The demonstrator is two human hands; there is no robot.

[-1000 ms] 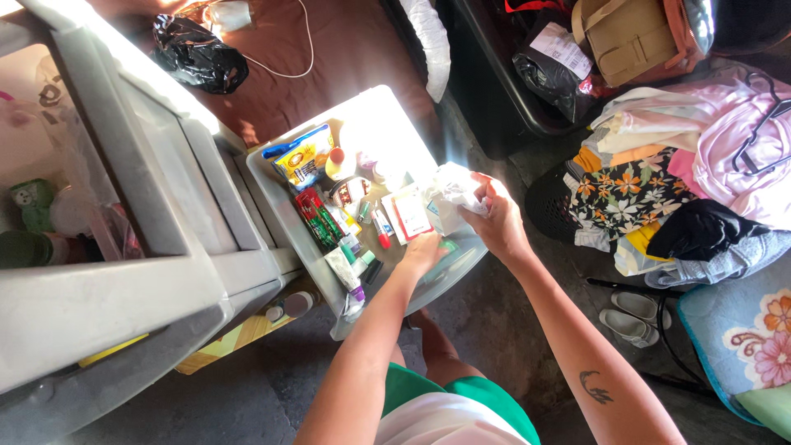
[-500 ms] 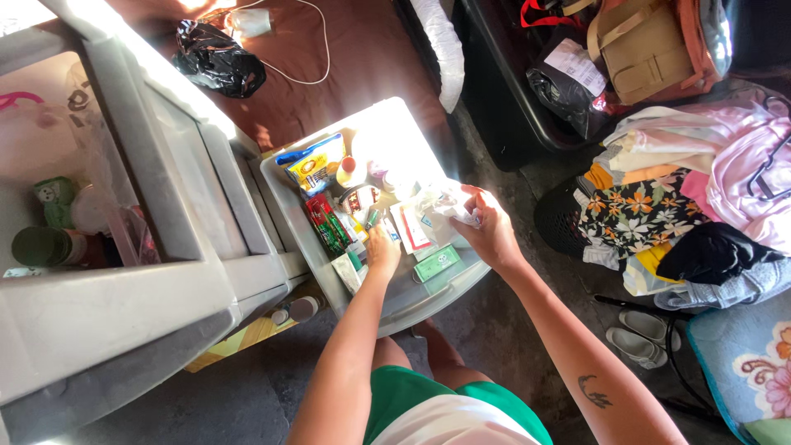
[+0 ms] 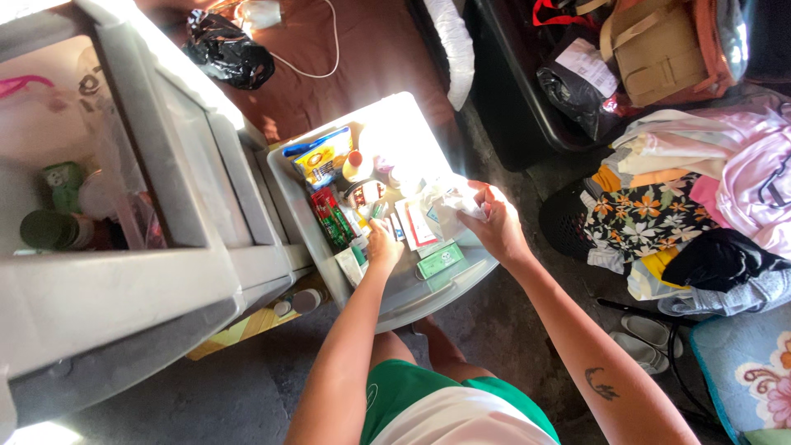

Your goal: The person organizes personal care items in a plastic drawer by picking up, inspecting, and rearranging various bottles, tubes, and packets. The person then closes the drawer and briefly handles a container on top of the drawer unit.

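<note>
A translucent grey drawer (image 3: 461, 284) is pulled out from a plastic cabinet (image 3: 148, 272) and holds several small packets, tubes and bottles. My left hand (image 3: 382, 245) reaches into the drawer's middle and rests on small items next to a red packet (image 3: 333, 217); whether its fingers grip anything is hidden. My right hand (image 3: 493, 222) hovers over the drawer's right side, shut on a crumpled clear plastic bag (image 3: 449, 200). A green flat box (image 3: 439, 259) lies between the two hands. A blue and yellow packet (image 3: 320, 161) sits at the drawer's far end.
The cabinet's upper drawer (image 3: 58, 206) at left holds jars and bags. A pile of clothes (image 3: 684, 198) lies at right, with slippers (image 3: 647, 334) below it. A black bag (image 3: 228, 53) and a cable lie on brown fabric. A tan bag (image 3: 659, 45) sits at top right.
My left hand moved from the drawer's near edge up into its middle, uncovering the green box. My right hand keeps hold of the plastic bag, barely shifted.
</note>
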